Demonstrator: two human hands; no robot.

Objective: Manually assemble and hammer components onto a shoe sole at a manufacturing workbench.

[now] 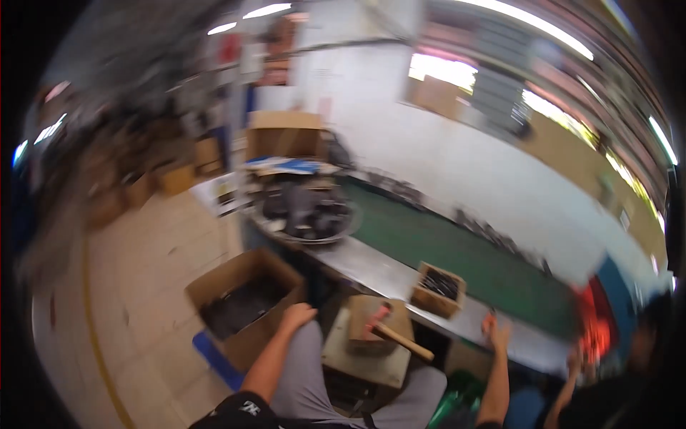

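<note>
My left hand (299, 315) rests on my grey-trousered left knee, beside the open cardboard box (204, 289) with dark pieces inside. Its fingers lie over the knee, with no object visible in them. My right hand (499, 333) is raised by the metal edge of the bench, right of a small box (431, 303) of dark parts. A reddish patch shows at its fingertips, too blurred to tell whether it is an object. Between my knees, a hammer (404, 341) with a wooden handle and a reddish head lies across a block (361, 330) on a stand.
A green-topped bench (407, 232) runs along the white wall, with dark parts lined along its far side. A round tray (314, 239) heaped with dark pieces stands at its left end. Another person (614, 390) works at right, near a bright red glow. Cartons (175, 179) stand far left.
</note>
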